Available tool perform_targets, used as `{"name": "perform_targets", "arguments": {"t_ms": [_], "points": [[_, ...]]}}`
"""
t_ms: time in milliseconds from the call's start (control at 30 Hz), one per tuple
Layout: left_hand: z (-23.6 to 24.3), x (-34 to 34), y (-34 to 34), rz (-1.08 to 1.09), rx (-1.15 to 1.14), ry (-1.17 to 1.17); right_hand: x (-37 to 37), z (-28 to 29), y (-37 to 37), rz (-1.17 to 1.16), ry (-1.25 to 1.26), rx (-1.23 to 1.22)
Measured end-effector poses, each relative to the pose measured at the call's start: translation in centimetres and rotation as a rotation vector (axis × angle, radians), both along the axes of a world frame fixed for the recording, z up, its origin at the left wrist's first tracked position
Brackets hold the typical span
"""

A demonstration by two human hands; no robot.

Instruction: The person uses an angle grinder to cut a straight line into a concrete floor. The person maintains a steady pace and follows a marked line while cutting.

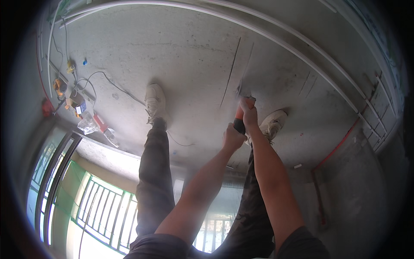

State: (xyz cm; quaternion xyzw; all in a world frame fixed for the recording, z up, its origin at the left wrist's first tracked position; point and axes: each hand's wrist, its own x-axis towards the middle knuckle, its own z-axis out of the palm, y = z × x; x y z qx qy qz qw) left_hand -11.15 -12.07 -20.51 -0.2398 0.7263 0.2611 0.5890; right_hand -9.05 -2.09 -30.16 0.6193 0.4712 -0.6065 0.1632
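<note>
So the tool here is an orange and black power cutter (239, 113), looks like a small grinder type thing, with its front end down on the grey concrete floor (181, 56). The body is mostly hidden under the hands, so I can't make out the blade itself, just a bit of dust or blur where it meets the floor.

Both arms stretch straight out toward the cutter. The left hand (233, 139) is clenched around the black rear part of the cutter, and the right hand (249, 113) is wrapped over the orange front part, pressing down just ahead of the left one.

The cutter's long axis runs roughly away from the person, tipped a little to the right, nose end pointing along a dark cut line (230, 71) in the floor that starts right at the cutter and carries on past it.

A white shoe (155, 101) sits well left of the cutter, the other white shoe (272, 123) just right of it. Far left of the cutter there's a pile of tools and bottles (79, 108) with a cable (116, 86) trailing out.
</note>
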Motion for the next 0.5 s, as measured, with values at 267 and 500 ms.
{"name": "perform_targets", "arguments": {"t_ms": [267, 500], "points": [[-0.5, -0.5, 0.3, 0.003, -0.028, -0.081, -0.2, -0.5, 0.3, 0.006, 0.009, 0.007], [-0.7, -0.7, 0.9, 0.027, -0.017, -0.071, 0.3, -1.6, 1.2, 0.031, -0.055, -0.004]]}}
